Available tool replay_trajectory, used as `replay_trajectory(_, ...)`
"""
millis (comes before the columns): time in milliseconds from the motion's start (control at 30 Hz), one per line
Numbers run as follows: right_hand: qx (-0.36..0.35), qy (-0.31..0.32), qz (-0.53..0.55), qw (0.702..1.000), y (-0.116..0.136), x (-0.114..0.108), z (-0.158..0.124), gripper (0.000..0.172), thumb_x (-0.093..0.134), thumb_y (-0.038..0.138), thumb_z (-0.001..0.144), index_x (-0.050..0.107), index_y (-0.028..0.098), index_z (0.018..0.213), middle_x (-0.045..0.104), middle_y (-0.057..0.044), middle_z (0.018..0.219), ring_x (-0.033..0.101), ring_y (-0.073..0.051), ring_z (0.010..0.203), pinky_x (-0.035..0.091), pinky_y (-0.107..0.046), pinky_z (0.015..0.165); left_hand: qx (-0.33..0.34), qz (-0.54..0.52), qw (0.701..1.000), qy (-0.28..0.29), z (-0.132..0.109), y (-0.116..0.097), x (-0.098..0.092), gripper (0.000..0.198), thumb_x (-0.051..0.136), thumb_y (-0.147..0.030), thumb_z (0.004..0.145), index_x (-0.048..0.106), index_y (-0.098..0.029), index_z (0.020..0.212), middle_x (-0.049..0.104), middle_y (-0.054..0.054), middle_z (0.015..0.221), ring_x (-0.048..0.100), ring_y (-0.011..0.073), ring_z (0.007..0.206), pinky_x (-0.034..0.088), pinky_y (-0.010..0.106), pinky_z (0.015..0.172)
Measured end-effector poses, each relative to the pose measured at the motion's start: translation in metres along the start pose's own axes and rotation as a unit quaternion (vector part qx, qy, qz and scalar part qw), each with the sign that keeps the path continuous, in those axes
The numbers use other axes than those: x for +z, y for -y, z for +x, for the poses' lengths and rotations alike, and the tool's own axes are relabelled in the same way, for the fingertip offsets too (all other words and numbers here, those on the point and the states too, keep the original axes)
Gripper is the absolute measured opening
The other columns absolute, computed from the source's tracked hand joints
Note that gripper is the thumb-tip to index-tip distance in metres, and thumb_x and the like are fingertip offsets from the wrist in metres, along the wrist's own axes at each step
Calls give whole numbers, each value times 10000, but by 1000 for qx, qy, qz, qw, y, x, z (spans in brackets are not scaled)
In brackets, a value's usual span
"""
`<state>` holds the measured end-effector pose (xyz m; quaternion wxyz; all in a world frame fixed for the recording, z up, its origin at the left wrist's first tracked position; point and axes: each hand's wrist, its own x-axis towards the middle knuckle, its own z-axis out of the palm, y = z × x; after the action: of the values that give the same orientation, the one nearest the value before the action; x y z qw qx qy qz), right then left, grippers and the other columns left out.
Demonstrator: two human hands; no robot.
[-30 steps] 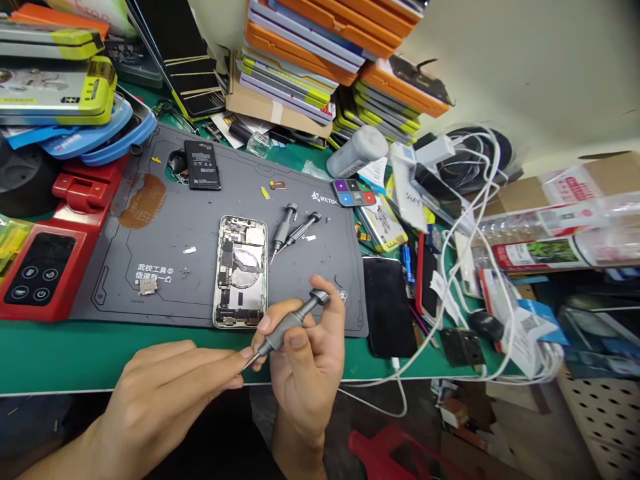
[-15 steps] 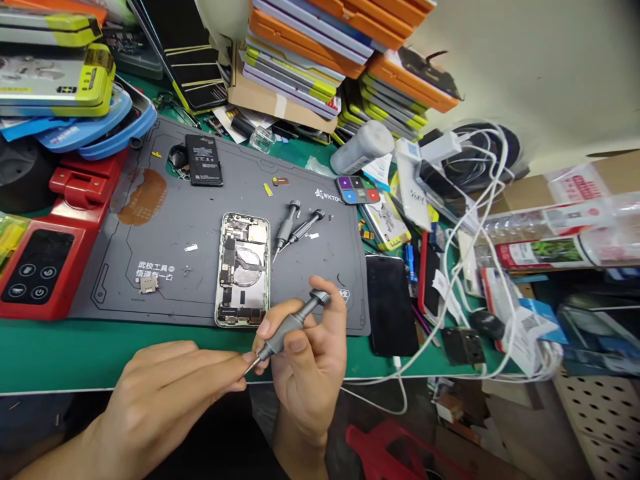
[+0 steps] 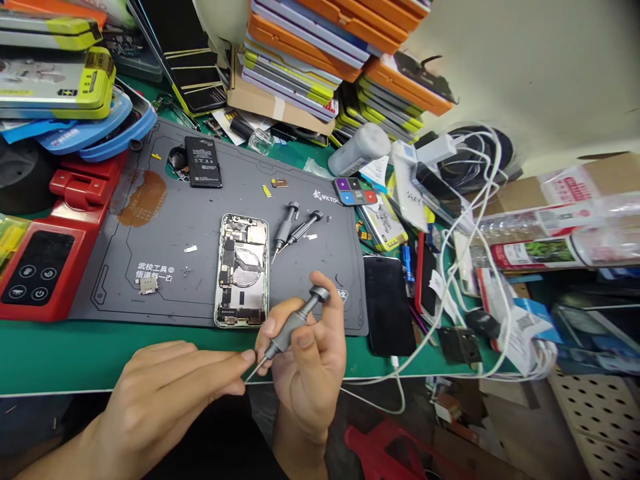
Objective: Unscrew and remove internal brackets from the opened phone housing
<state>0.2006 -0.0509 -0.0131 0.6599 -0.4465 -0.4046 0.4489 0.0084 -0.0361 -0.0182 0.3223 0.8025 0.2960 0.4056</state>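
A grey screwdriver [image 3: 289, 331] slants across the lower centre of the frame, its round cap toward the upper right and its thin shaft pointing down to the lower left. The right hand [image 3: 311, 367], palm turned up, grasps its handle between thumb and fingers, with one finger at the cap. The left hand [image 3: 160, 387], coming in from the lower left, has its fingers extended and drawn together, fingertips right by the screwdriver's tip; whether they pinch the tip or something tiny cannot be told. Just above the hands, at the centre, an opened phone [image 3: 243, 270] lies with its inner parts showing, on a dark grey mat [image 3: 195, 213]. Right of it lie two more screwdrivers [image 3: 285, 228], close together. Left of the phone is a small metal piece [image 3: 149, 285], and higher up a black battery [image 3: 203, 162]. A dark-screened phone [image 3: 390, 307] with a white cable [image 3: 399, 383] plugged in lies beyond the mat's right edge. A red device [image 3: 60, 303] with a black panel stands at the left, and stacked boxes [image 3: 305, 40] rise at upper centre. Green bench surface [image 3: 60, 360] shows along the near edge.
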Motion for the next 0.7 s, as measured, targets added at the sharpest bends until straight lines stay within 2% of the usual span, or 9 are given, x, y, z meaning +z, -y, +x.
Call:
replay_trajectory(100, -48, -95, -33, 994, 4, 0, 2, 342, 570, 365, 1176, 488, 333, 1506, 662, 16, 902, 573, -118, 517, 562, -197, 419, -13, 10, 1000, -7, 2, 0, -2, 273, 566, -131, 1106, 699, -203, 1333, 839, 31, 1156, 818, 131, 993, 637, 194, 827)
replay_trajectory(167, -130, -159, -104, 973, 4, 1, 3, 354, 590, 294, 1160, 503, 343, 1499, 667, 6, 914, 619, -143, 605, 602, -232, 499, -17, 7, 1000, 3, 4, -1, -4, 224, 557, -160, 1117, 712, -204, 1273, 841, 13, 1094, 811, 115, 930, 625, 181, 814)
replay_trajectory(200, -177, -168, -152, 958, 3, 1, 3, 387, 619, 254, 1143, 507, 352, 1500, 683, -3, 942, 659, -160, 672, 633, -263, 555, -19, 3, 1000, 6, 5, -2, -4, 201, 551, -177, 1124, 716, -203, 1235, 838, 4, 1044, 801, 106, 874, 613, 177, 785)
replay_trajectory(300, -292, -109, -281, 908, -6, -2, 2, 554, 711, 133, 1073, 508, 369, 1532, 718, -31, 1055, 748, -209, 862, 702, -375, 702, -35, -17, 999, 12, 7, -4, -5, 194, 511, -205, 1141, 704, -210, 1128, 794, -22, 900, 736, 90, 727, 559, 193, 688)
replay_trajectory(367, -320, -62, -318, 890, -13, -6, 1, 613, 717, 88, 1049, 499, 351, 1558, 722, -41, 1071, 769, -223, 880, 717, -407, 711, -47, -38, 998, 17, 8, -6, -5, 217, 477, -200, 1145, 669, -212, 1045, 733, -34, 814, 677, 89, 671, 514, 209, 639)
replay_trajectory(500, -315, -59, -326, 889, -20, -9, -2, 600, 692, 83, 1056, 493, 333, 1564, 725, -37, 1029, 782, -228, 850, 714, -402, 673, -56, -37, 998, 21, 9, -8, -6, 313, 422, -161, 1132, 504, -218, 836, 535, -54, 664, 502, 89, 571, 388, 245, 555)
replay_trajectory(567, -316, -49, -327, 889, -19, -8, -2, 588, 685, 87, 1067, 494, 329, 1567, 725, -38, 1028, 784, -228, 862, 718, -397, 681, -53, -21, 998, 17, 9, -8, -6, 340, 412, -140, 1120, 411, -222, 791, 440, -58, 639, 416, 92, 549, 333, 263, 539)
replay_trajectory(700, -354, -27, -353, 866, -15, -5, 5, 580, 668, 63, 1079, 475, 260, 1589, 700, -44, 1044, 772, -196, 829, 719, -355, 655, -50, -11, 998, 26, 8, -6, -5, 330, 427, -119, 1103, 348, -223, 799, 402, -61, 654, 374, 89, 561, 304, 263, 544)
